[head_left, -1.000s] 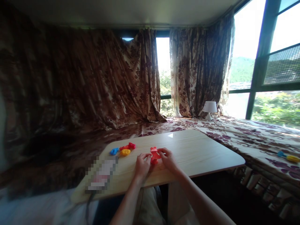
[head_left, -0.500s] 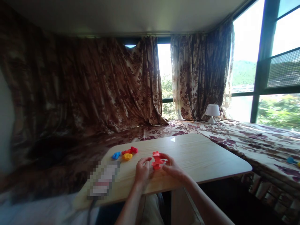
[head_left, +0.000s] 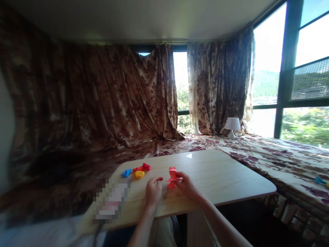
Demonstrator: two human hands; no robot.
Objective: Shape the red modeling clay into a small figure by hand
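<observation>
My right hand (head_left: pixel 187 185) pinches a small red toy piece (head_left: pixel 172 177) just above the light wooden table (head_left: pixel 221 178). My left hand (head_left: pixel 153 190) rests on the table a little left of the piece, fingers curled loosely and apart from it, holding nothing. Farther left on the table lie three small pieces close together: a blue one (head_left: pixel 126 173), a yellow one (head_left: pixel 139 174) and a red one (head_left: pixel 143 167).
A blurred flat object (head_left: pixel 110 202) lies at the table's near left corner. Floral bedding (head_left: pixel 269 154) surrounds the table, with a small white lamp (head_left: pixel 232 126) by the curtains and a blue and yellow toy (head_left: pixel 321 180) at far right.
My left hand has let go of the red piece and drawn slightly left. My right hand keeps hold of it. The view has tilted up a little.
</observation>
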